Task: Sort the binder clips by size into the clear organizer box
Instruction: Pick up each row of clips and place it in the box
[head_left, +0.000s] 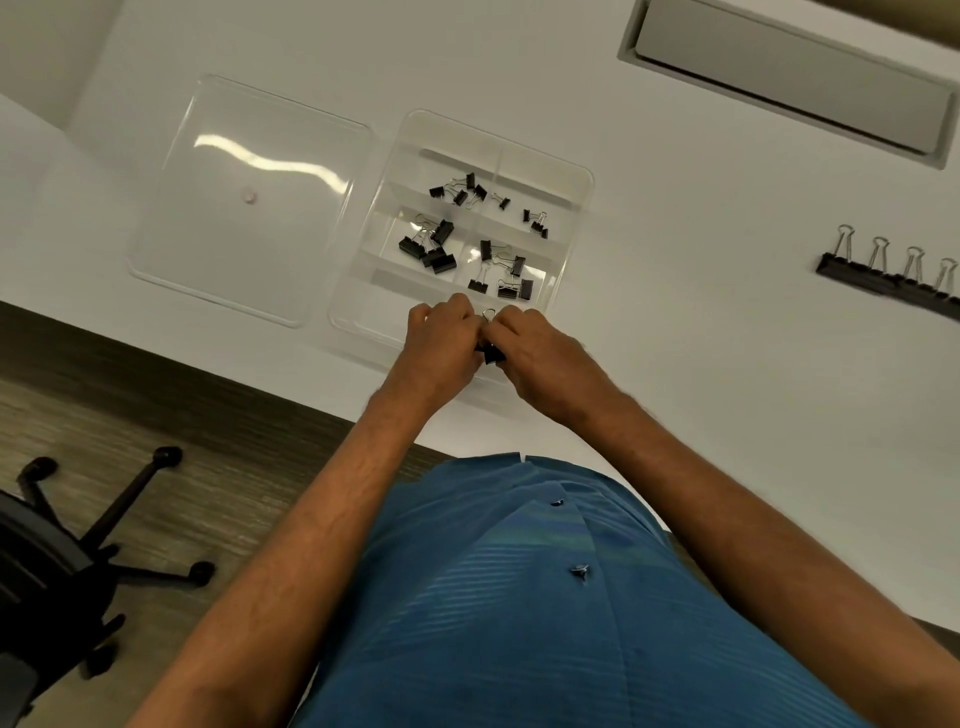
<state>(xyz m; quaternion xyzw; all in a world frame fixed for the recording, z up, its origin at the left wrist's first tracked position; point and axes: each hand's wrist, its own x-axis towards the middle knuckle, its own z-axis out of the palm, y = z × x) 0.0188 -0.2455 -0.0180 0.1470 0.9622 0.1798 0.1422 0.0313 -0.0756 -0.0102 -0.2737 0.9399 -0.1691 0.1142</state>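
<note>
The clear organizer box (582, 208) lies on the white table, divided into compartments. Black binder clips lie sorted in it: small ones (460, 189) at the back left, tiny ones (536, 221) at the back right, larger ones (431, 247) mid left, medium ones (506, 273) mid right. My left hand (441, 343) and my right hand (540, 358) meet over the box's near edge. Both pinch one large black binder clip (491, 353), its wire loop showing between the fingers. A row of large clips (893, 270) stands on the table at the right.
The box's clear lid (249, 197) lies flat to the left of the box. A grey recessed panel (789, 73) is set in the table at the back right. An office chair base (78, 545) stands on the wood floor to my left.
</note>
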